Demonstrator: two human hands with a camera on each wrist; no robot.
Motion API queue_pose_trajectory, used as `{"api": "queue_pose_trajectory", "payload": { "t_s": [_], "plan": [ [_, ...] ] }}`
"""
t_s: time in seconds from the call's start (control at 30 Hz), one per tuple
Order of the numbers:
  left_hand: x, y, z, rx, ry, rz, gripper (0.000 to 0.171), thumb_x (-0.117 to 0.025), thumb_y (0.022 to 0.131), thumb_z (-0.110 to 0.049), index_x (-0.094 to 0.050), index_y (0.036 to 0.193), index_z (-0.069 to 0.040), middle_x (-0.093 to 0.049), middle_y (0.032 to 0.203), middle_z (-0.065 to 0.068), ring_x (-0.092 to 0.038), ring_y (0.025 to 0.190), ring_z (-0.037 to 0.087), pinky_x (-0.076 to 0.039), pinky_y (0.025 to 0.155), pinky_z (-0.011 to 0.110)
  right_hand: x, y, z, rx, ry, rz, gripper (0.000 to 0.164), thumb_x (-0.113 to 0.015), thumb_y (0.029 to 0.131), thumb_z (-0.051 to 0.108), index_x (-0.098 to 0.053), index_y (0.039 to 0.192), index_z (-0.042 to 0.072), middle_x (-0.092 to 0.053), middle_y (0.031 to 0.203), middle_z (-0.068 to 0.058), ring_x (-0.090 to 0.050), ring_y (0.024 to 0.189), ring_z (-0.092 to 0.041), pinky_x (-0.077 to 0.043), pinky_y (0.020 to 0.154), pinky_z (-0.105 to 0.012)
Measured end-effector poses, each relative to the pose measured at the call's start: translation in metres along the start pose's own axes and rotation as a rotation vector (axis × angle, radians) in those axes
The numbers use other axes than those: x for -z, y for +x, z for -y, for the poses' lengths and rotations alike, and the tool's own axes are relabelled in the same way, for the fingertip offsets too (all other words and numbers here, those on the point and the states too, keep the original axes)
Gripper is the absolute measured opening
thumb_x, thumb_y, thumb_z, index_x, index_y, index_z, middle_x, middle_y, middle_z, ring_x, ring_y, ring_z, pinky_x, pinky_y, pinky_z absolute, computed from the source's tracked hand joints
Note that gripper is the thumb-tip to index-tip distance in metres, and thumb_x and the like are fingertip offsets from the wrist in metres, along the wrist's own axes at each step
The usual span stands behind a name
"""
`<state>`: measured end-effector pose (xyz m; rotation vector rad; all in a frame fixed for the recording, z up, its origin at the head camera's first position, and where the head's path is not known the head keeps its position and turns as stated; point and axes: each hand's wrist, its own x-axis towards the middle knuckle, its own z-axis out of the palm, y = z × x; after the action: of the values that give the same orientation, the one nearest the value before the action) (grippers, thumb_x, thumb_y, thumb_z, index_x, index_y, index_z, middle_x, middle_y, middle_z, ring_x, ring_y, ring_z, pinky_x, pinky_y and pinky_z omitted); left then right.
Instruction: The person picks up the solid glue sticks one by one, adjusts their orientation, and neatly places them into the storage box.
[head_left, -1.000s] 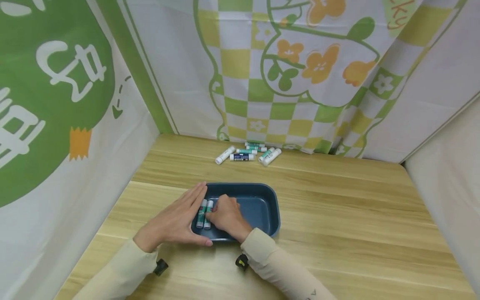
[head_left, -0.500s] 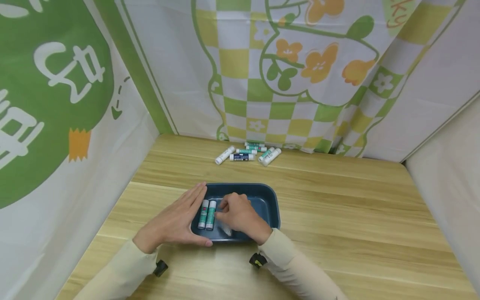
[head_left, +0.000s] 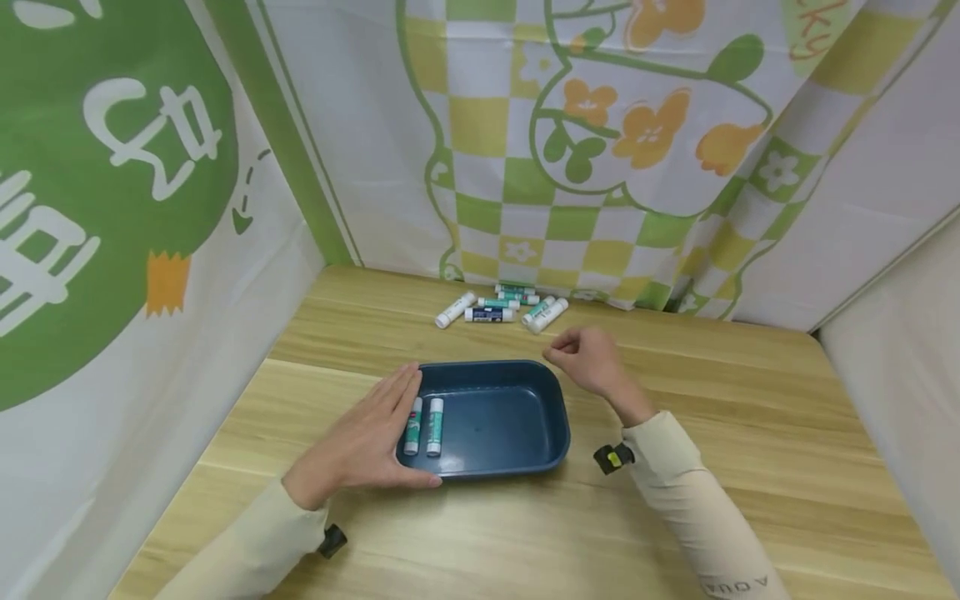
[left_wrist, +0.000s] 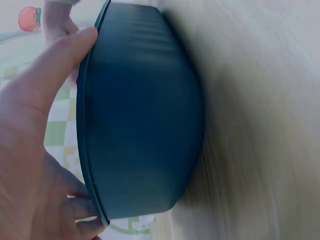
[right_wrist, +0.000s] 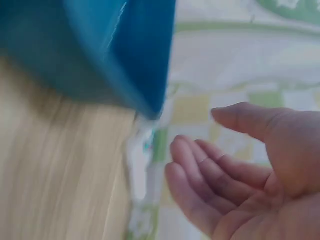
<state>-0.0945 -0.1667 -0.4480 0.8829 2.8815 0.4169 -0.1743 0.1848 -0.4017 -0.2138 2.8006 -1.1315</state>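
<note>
My left hand (head_left: 371, 437) holds the left end of a dark blue plastic box (head_left: 558, 408), its fingers along the left rim and its thumb at the front rim. In the left wrist view, the box's outer wall (left_wrist: 135, 110) fills the middle. Inside the box, two white-and-green lip balm tubes (head_left: 435, 427) stand parallel near the left wall, a small gap between them. The left one (head_left: 413, 429) is partly beside my fingers. My right hand (head_left: 592, 362) hovers beyond the box's back right corner. Its fingers are loosely curled, with nothing between them in the right wrist view.
Behind the box, several more tubes lie loosely on the wooden table (head_left: 712, 400): a white one (head_left: 455, 309), a dark blue one (head_left: 489, 315), and a white one (head_left: 548, 317) beside a green one. A patterned curtain (head_left: 570, 225) hangs along the table's back edge.
My right hand has let go of a tube in the box, lifted out and moved right and back past the rim. My left hand stays on the box.
</note>
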Motion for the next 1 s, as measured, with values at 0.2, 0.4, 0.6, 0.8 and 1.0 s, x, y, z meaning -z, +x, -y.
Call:
{"api": "queue_pose_trajectory", "payload": {
  "t_s": [0.2, 0.4, 0.6, 0.8, 1.0],
  "plan": [
    [-0.003, 0.006, -0.010, 0.021, 0.014, -0.002, 0.145, -0.061, 0.073, -0.096, -0.013, 0.167, 0.003, -0.003, 0.178, 0.020, -0.010, 0.166, 0.038, -0.021, 0.134, 0.052, 0.019, 0.026, -0.033, 0.039, -0.084, -0.049, 0.031, -0.070, 0.102, 0.023, -0.076, 0.116, -0.004, -0.080, 0.108, -0.022, -0.077, 0.097, -0.035, -0.064, 0.084, -0.047],
    [-0.006, 0.018, -0.020, 0.028, 0.003, 0.003, 0.144, -0.060, 0.074, -0.096, -0.012, 0.168, 0.003, -0.002, 0.178, 0.019, -0.009, 0.167, 0.036, -0.019, 0.135, 0.051, 0.027, 0.053, -0.053, 0.134, -0.186, -0.052, 0.032, -0.069, 0.102, 0.018, -0.073, 0.121, -0.007, -0.078, 0.112, -0.025, -0.076, 0.104, -0.039, -0.062, 0.093, -0.053],
    [-0.013, 0.032, -0.029, 0.028, -0.017, 0.013, 0.143, -0.056, 0.076, -0.096, -0.008, 0.168, 0.001, 0.000, 0.178, 0.018, -0.007, 0.167, 0.035, -0.018, 0.136, 0.051, 0.030, 0.077, -0.069, 0.255, -0.365, 0.015, 0.037, -0.071, 0.100, 0.012, -0.067, 0.129, -0.011, -0.072, 0.125, -0.030, -0.071, 0.114, -0.045, -0.059, 0.101, -0.057],
    [-0.014, 0.040, -0.036, 0.058, -0.010, 0.015, 0.143, -0.056, 0.076, -0.096, -0.006, 0.168, 0.001, 0.001, 0.178, 0.017, -0.005, 0.167, 0.034, -0.018, 0.136, 0.051, 0.028, 0.097, -0.082, 0.427, -0.519, 0.035, 0.034, -0.076, 0.096, 0.006, -0.069, 0.125, -0.010, -0.073, 0.124, -0.028, -0.070, 0.114, -0.045, -0.059, 0.101, -0.056],
    [-0.010, 0.041, -0.034, 0.054, -0.020, 0.021, 0.141, -0.059, 0.077, -0.094, -0.007, 0.168, 0.001, 0.000, 0.178, 0.018, -0.006, 0.167, 0.036, -0.018, 0.136, 0.052, 0.020, 0.112, -0.084, 0.437, -0.608, 0.057, 0.040, -0.076, 0.096, 0.006, -0.066, 0.133, -0.005, -0.071, 0.130, -0.025, -0.069, 0.118, -0.043, -0.059, 0.101, -0.054]
  ]
}}
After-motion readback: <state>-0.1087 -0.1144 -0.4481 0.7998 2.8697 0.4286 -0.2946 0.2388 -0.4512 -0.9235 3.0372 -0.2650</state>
